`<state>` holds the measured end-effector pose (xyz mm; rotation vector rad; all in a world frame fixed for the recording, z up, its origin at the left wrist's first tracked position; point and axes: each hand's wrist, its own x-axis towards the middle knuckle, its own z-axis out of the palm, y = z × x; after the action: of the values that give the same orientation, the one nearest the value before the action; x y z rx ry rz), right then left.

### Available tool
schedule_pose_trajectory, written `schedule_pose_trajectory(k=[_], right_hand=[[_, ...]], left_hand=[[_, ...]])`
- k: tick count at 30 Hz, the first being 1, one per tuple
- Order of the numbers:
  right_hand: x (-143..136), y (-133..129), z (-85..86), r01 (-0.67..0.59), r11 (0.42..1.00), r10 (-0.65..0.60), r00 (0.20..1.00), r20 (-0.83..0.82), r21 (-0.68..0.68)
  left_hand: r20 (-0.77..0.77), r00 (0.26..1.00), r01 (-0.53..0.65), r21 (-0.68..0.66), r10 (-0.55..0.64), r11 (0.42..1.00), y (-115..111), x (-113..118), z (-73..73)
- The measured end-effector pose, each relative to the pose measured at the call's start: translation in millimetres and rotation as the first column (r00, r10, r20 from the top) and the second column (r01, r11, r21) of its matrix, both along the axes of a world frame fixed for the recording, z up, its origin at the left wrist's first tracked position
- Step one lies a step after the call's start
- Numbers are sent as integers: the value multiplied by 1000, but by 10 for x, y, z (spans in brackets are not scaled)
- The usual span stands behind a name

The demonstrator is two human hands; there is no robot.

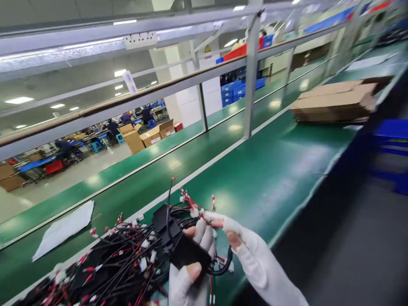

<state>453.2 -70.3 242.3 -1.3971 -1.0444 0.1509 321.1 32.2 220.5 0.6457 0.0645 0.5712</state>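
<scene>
No legible txt, labels or nos. anywhere; hanging tag (130, 82) too blurred.

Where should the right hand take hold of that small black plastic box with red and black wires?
Probably by the two long edges of the small black plastic box, coming from the right. The left hand already pinches its near and far sides, thumb on the near edge, while wires trail away left into the tangled pile of wire harnesses. The right hand sits beside the free end.
</scene>
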Motion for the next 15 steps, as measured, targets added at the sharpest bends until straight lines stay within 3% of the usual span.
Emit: schedule_pose_trajectory(k=[2,4,7,11,13,15], right_hand=[[79,3,82,44,999,-40,963,268,-12],[151,72,98,67,998,-45,860,509,-23],[188,256,90,62,995,21,671,741,-84],[106,479,99,138,990,-56,448,892,-7],[75,553,131,147,989,-74,414,908,13],[106,613,195,126,991,-84,431,898,32]], left_hand=[[-27,999,21,0,-21,1000,-75,5,-2],[-40,998,40,33,-39,999,-95,29,-23],[-57,996,73,66,-69,995,-54,61,-39],[-51,995,86,53,-83,995,-5,79,49],[-59,998,28,33,-26,999,3,93,101],[-88,996,14,-8,-15,1000,8,102,117]])
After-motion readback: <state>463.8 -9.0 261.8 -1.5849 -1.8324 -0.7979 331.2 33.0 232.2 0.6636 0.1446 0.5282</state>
